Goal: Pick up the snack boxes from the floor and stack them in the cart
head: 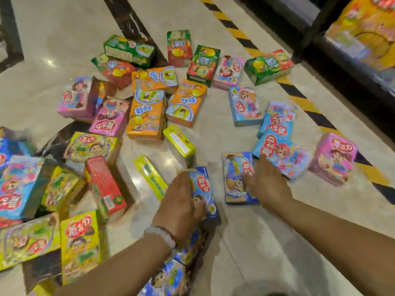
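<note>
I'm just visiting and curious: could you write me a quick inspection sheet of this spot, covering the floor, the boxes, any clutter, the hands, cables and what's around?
Surface: glossy pale marble floor with dark veins.
Job's things: many snack boxes scattered flat or on edge; two dark blue boxes, one by the left hand, one by the right.
Clutter: nothing seen besides boxes.
Grippers: left hand and right hand open, fingers straight, each against a blue box.
Cables: nothing seen.
Surroundings: yellow-black hazard stripe; black frame holding stacked orange boxes, top right.

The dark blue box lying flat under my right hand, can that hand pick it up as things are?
Probably yes: the right hand is already over the dark blue box's right edge, with nothing stacked on it.
</note>
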